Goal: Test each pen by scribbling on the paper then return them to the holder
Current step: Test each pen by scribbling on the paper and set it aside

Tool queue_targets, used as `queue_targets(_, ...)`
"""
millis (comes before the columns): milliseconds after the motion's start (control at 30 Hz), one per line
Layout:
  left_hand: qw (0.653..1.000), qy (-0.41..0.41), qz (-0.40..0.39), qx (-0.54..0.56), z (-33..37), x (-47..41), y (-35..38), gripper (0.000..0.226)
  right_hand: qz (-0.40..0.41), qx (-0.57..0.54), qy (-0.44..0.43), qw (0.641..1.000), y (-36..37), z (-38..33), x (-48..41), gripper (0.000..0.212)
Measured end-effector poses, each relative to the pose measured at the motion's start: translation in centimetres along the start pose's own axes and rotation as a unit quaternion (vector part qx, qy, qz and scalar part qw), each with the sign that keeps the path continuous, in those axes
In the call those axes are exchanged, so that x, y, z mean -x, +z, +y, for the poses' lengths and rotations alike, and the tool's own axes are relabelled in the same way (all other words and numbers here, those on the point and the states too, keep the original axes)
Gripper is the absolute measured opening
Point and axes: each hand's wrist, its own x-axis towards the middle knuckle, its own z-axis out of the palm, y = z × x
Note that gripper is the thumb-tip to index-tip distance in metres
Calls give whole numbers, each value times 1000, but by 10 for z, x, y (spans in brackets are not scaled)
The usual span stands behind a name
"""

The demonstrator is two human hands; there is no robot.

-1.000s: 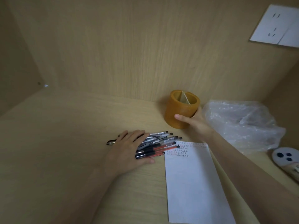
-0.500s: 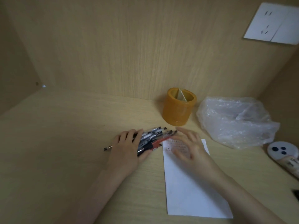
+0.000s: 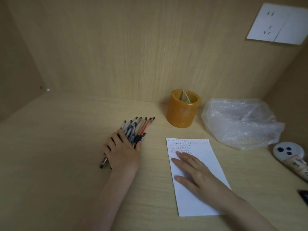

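Several pens (image 3: 139, 125), black and red, lie bundled on the wooden desk with their ends fanning toward the back wall. My left hand (image 3: 122, 151) lies over the bundle, fingers curled on its left side and thumb on its right, gripping it. One pen end sticks out below the hand. The orange round pen holder (image 3: 182, 114) stands upright and empty-looking near the wall, to the right of the pens. A white paper (image 3: 211, 164) with rows of small marks along its top lies further right. My right hand (image 3: 195, 170) rests flat on the paper, fingers straight.
A crumpled clear plastic bag (image 3: 240, 122) sits right of the holder. A white round object with dark dots (image 3: 289, 150) lies at the right edge, a dark item (image 3: 304, 195) below it. Wooden walls enclose the desk; a socket plate (image 3: 277, 25) is on the wall.
My right hand left the holder and came down flat on the paper. My left hand gathered the pens and turned the bundle so it points toward the back wall.
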Motion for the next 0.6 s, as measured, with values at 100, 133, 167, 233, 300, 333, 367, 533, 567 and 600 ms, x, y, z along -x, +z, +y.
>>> queue_targets(100,999,-11,-36,34,4,-2,0,93,-17,-22,-9,1000,-4,5,2,84)
queue_targets(133,998,-6,-43,48,5,-2,-2,94,-19,-27,-11,999,-6,6,3,83)
queue_targets(167,998,7,-45,53,6,-1,-4,94,-19,-31,-12,999,-7,5,3,81)
queue_targets(233,997,41,-45,53,7,2,-9,85,-8,-29,-20,999,-8,4,1,75)
queue_targets(300,993,77,-38,82,6,4,-14,73,24,-31,-30,999,-12,0,-3,61)
queue_targets(333,989,94,-28,111,4,3,-16,67,45,-42,-29,998,-15,-3,-7,51)
queue_targets(367,983,111,-10,143,1,3,-17,60,70,-61,-28,995,-18,-7,-12,43)
queue_targets(533,942,185,56,274,-14,3,-20,32,112,-68,-50,990,-19,-34,-64,32)
queue_targets(567,938,191,68,281,-16,5,-20,29,112,-45,-73,990,-15,-39,-75,33)
queue_targets(600,936,193,76,285,-18,7,-19,27,116,-25,-93,989,-11,-43,-86,34)
